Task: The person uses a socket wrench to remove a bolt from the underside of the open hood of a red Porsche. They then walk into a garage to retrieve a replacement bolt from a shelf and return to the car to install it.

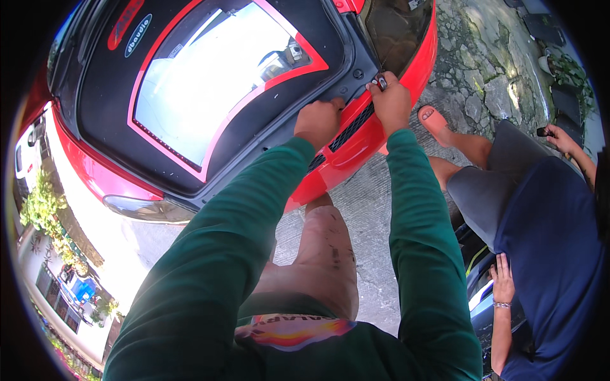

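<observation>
Right hand [393, 105]: fingers curled about a small dark-and-red tool [381, 81], its end showing by the thumb side. Left hand [319, 120]: curled, knuckles up, at the grey trim [286, 127]; fingertips hidden, so cannot tell whether they grasp anything.

Tool's place: at the trim's upper-right stretch, just above the red bumper [330, 171]. Contact with the trim not clear.

Handling, in my judgement: steady the trim with the left hand near the working spot, keep the right wrist in line with the tool, apply force gradually. Keep the tool's end off the red paint; a slip would likely mark it.

Bearing: only a short stub of tool shows, long axis apparently steep, up and down the view. Working tip covered; cannot tell which way it points. Trim's long axis slants from lower left to upper right, the black mesh [352, 130] nearly parallel below it.

Farther out: black panel [105, 108] with a red-framed, glaring window [190, 95], beyond the trim. Lamp [140, 207] at the car's lower-left corner. To the right, a co-worker in a navy shirt [553, 235], one hand [562, 138] holding a small dark object. Cracked paving [473, 70] beyond the bumper.
</observation>
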A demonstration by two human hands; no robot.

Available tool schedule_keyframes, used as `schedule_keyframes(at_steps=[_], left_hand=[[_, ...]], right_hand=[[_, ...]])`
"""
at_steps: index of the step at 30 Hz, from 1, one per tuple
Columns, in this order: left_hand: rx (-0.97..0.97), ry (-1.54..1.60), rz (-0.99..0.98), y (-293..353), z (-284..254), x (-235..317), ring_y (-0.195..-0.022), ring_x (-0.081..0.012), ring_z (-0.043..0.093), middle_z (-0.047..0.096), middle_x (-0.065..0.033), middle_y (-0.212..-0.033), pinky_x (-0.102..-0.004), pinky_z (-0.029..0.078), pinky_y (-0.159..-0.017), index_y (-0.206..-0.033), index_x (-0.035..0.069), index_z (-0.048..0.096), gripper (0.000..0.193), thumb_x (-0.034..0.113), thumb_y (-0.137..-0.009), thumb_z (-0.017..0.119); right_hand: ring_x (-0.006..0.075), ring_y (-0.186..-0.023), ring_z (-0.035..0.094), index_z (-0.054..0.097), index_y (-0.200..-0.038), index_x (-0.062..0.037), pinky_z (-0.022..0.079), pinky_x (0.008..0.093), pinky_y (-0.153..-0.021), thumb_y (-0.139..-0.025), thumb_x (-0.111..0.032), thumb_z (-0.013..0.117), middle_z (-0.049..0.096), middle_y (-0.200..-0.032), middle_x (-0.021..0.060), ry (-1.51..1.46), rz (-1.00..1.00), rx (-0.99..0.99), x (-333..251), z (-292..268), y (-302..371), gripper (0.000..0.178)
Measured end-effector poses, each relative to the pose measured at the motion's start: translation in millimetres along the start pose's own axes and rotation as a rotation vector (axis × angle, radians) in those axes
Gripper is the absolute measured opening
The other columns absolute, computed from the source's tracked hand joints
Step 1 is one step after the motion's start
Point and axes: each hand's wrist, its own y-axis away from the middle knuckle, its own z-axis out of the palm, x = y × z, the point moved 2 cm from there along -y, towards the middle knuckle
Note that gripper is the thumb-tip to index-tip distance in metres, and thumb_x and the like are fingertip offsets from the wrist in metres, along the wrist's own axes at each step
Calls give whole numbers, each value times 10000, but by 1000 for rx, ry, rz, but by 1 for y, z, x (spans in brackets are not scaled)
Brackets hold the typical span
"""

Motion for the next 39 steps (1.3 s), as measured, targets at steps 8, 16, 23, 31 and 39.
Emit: schedule_keyframes(at_steps=[8, 16, 23, 31, 39], left_hand=[[259, -149, 265, -24, -27, 18, -945, -380, 705, 742, -171, -970, -513, 554, -838, -1134, 111, 718, 256, 198, -938, 579], [52, -249, 197, -82, -32, 54, -975, -361, 720, 744, -174, -991, -485, 577, -821, -1097, 89, 715, 238, 133, -903, 584], [-61, -352, 167, -72, -16, 60, -940, -373, 738, 737, -207, -975, -483, 585, -805, -1202, 28, 578, 310, 161, -922, 575], [-43, -370, 210, -67, -3, 69, -942, -373, 738, 738, -203, -1002, -470, 581, -806, -1199, 7, 507, 367, 139, -878, 626], [-94, -314, 200, -65, -4, 72, -917, -412, 730, 733, -244, -966, -491, 574, -827, -1177, -27, 505, 399, 150, -849, 645]], right_hand=[[421, -905, 693, 659, -1084, -55, 534, 525, -786, -895, -218, 713, 722, -948, 209, 54, -151, -113, 5, -5, -3, 256], [438, -916, 680, 638, -1072, -38, 526, 526, -785, -902, -179, 708, 709, -974, 228, -60, -191, -128, 24, -9, -5, 232], [446, -927, 675, 638, -1121, -31, 526, 498, -787, -911, -178, 714, 704, -983, 246, -140, -168, -56, 33, -11, -9, 267], [387, -833, 696, 656, -1095, -27, 530, 424, -733, -911, -153, 723, 701, -899, 225, -298, -97, -2, 44, -6, 2, 234], [305, -740, 663, 678, -961, -9, 502, 365, -676, -904, -94, 718, 665, -841, 163, -478, -93, 137, 48, 0, 9, 110]])
